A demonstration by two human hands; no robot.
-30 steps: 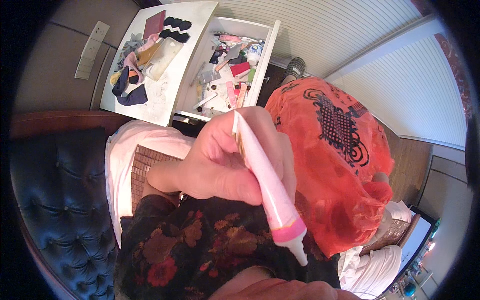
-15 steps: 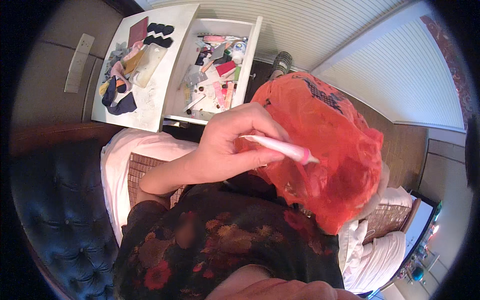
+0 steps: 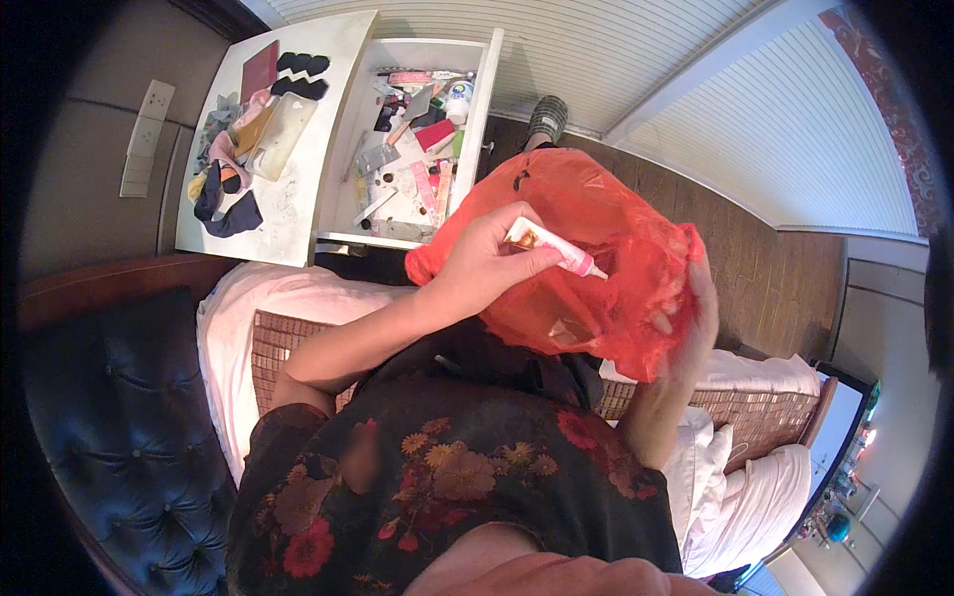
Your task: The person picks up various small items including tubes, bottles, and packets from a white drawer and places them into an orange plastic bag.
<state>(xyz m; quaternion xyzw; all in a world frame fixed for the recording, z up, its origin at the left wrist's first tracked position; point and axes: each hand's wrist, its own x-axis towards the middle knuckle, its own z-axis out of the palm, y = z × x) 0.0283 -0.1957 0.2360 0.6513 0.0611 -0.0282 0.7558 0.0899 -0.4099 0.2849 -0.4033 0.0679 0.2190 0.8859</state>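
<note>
Between thumb and fingers, my left hand [image 3: 479,260] pinches a small white squeeze tube [image 3: 552,246] with a pink band and a narrow pale tip. Brown marks show on its flat end, and the tip slants down to the right. Just beyond and under it spreads a thin red plastic bag [image 3: 556,194], crumpled over my lap. At the bag's right side my right hand [image 3: 699,308] grips its edge; the fingers are partly covered by the red film. A few pale shapes show dimly through the bag.
At the upper left, a pulled-out white drawer [image 3: 494,94] holds tubes, boxes and a white bottle [image 3: 459,102]. Socks and cloths [image 3: 231,204] lie on the white cabinet top [image 3: 288,214]. A black tufted headboard [image 3: 119,417] stands at left, a slippered foot [image 3: 547,119] beyond the bag.
The tube has turned to show its marked side and moved slightly up and left. The bag has shifted left and up, and my right hand at its edge now shows more clearly.
</note>
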